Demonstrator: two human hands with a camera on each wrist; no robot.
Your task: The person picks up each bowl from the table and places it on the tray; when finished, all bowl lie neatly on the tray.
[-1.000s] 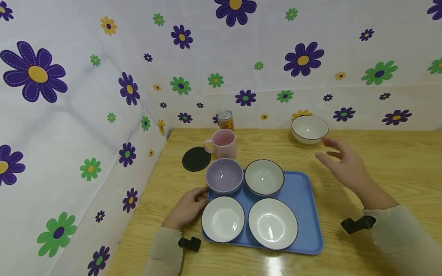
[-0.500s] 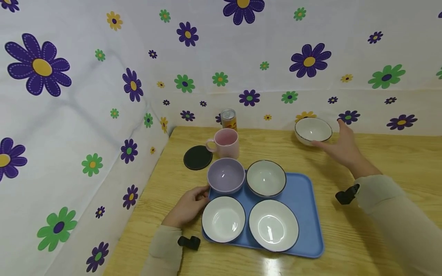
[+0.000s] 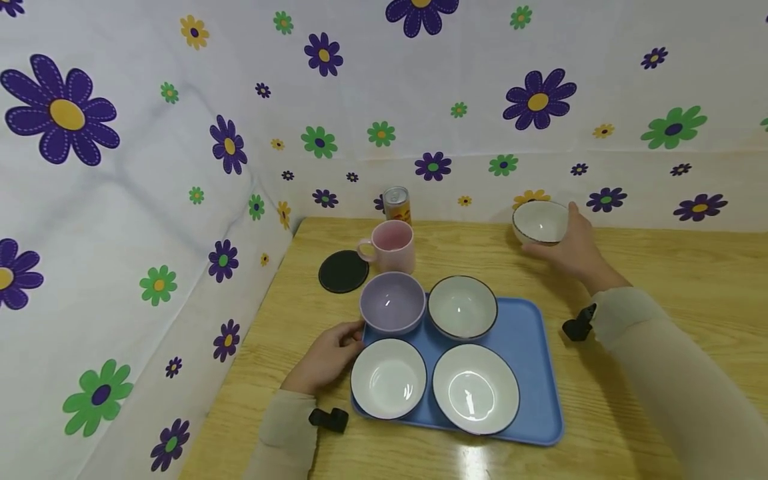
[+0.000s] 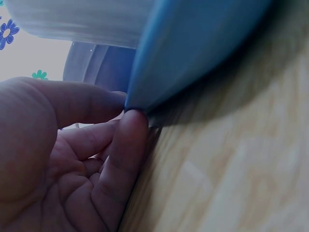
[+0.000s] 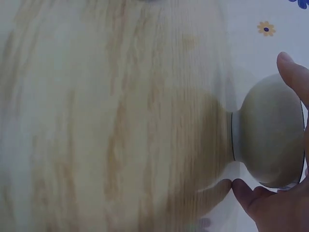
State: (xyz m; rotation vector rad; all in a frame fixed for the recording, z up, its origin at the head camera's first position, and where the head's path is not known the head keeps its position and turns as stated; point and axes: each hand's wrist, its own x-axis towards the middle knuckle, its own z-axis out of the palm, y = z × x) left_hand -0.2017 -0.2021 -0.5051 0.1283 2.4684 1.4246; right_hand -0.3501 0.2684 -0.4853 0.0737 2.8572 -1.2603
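My left hand (image 3: 327, 358) pinches the left edge of a blue tray (image 3: 534, 373); in the left wrist view the thumb and a finger (image 4: 129, 130) meet at the tray's rim. On the tray stand a purple bowl (image 3: 393, 303), a white dark-rimmed bowl (image 3: 462, 307) behind, and two white bowls (image 3: 389, 379) in front. At the back right, my right hand (image 3: 573, 247) reaches around another white bowl (image 3: 539, 223), thumb at its near side and fingers at its right. The right wrist view shows this bowl (image 5: 270, 133) between the thumb and fingers, its foot at the tabletop.
Behind the purple bowl stands a pink mug (image 3: 393, 247), with a drink can (image 3: 397, 203) at its back. A round black coaster (image 3: 343, 271) lies left of the mug. A flower-printed cloth (image 3: 468, 87) hangs along the back and left of the wooden table (image 3: 690, 287).
My right hand has moved left and away from me, from beside the back white bowl to around it. The left hand stays at the tray's edge.
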